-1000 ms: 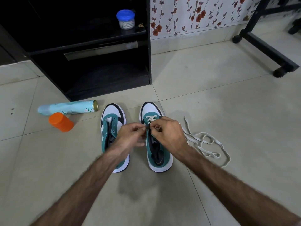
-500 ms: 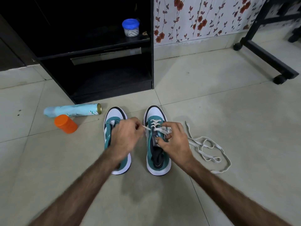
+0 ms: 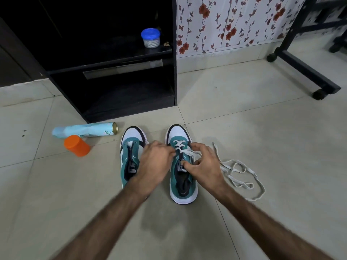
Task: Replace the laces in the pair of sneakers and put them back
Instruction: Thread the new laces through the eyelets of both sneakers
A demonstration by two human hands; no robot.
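Two teal, white and black sneakers stand side by side on the tiled floor, toes pointing away from me. The left sneaker (image 3: 129,156) has no lace in its eyelets. The right sneaker (image 3: 181,177) has a white lace (image 3: 178,145) crossed through its front eyelets. My left hand (image 3: 155,162) pinches the lace at the sneaker's left side. My right hand (image 3: 203,164) grips the lace over the tongue. The lace's loose length (image 3: 242,175) trails in loops on the floor to the right.
A light blue spray can (image 3: 86,130) lies on the floor left of the sneakers, an orange cap (image 3: 77,146) beside it. A black shelf unit (image 3: 112,72) stands behind, with a blue-lidded jar (image 3: 150,38) on it. A black wheeled frame (image 3: 304,72) is at the far right.
My hands drew back from the toe end towards the tongue, and more lace crossings now show at the front of the right sneaker. My view tilted up slightly.
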